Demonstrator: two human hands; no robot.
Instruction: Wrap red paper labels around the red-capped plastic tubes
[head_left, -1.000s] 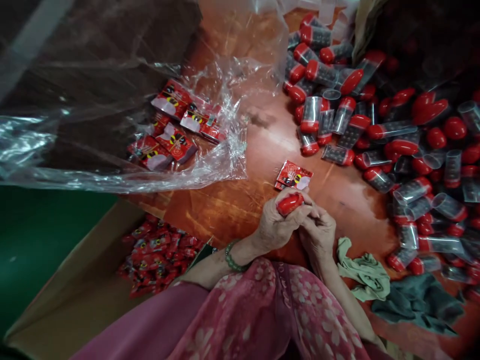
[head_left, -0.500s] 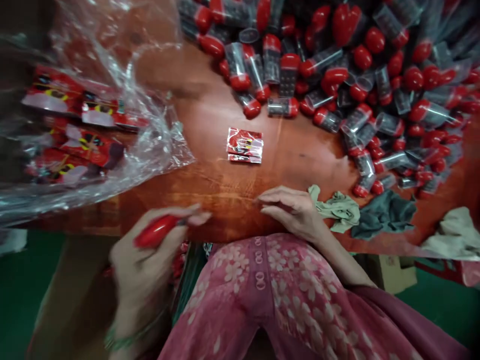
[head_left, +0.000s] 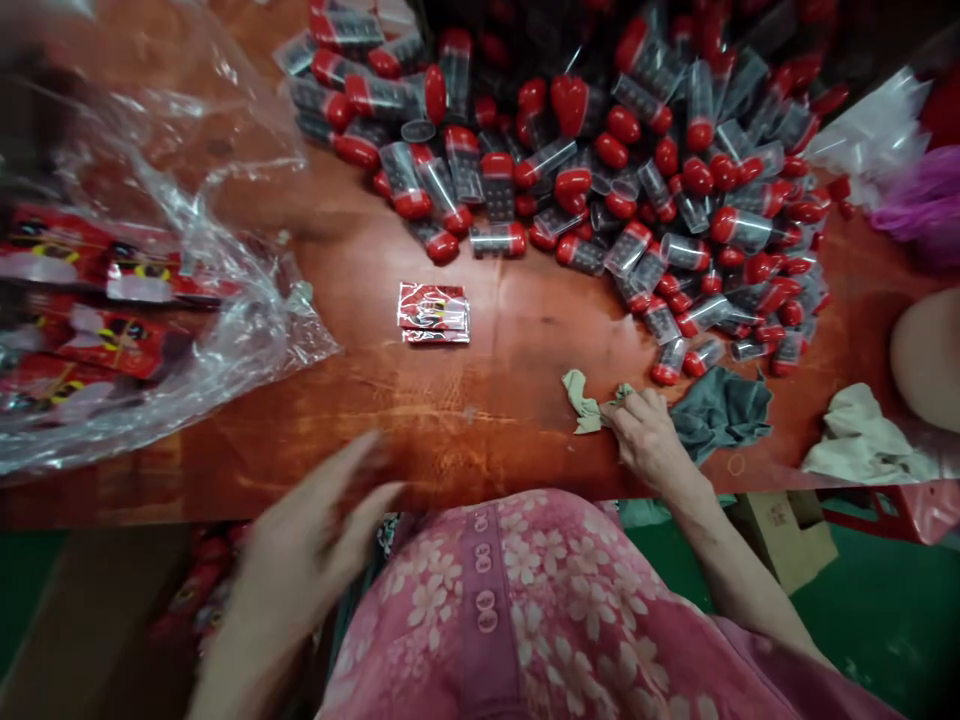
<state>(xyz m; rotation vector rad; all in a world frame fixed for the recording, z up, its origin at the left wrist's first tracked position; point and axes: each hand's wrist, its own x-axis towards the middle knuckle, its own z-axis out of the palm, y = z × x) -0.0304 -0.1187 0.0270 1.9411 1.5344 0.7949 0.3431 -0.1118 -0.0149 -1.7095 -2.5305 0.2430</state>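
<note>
My left hand [head_left: 311, 550] hovers at the table's front edge, blurred by motion. Its thumb and fingers are apart and nothing shows between them. On the right, my right hand [head_left: 646, 438] has its fingers closed on a crumpled pale green cloth [head_left: 579, 402], part of which is hidden under the hand. A dark green cloth [head_left: 724, 412] lies just beside that hand. Between and beyond my hands, small shiny red printed packets [head_left: 433, 312] lie stacked on the wooden table [head_left: 510, 400].
Clear tubes with red caps [head_left: 499, 240] are heaped across the back and right. At the left, a clear plastic bag [head_left: 255, 345] holds several red packets [head_left: 112, 340]. A whitish cloth [head_left: 855, 435] lies far right. Below the edge stands a cardboard box [head_left: 787, 540].
The red object in my left hand is gone from it, and its fingers have spread. My right hand has moved right and closed on the pale green cloth. The view has shifted right.
</note>
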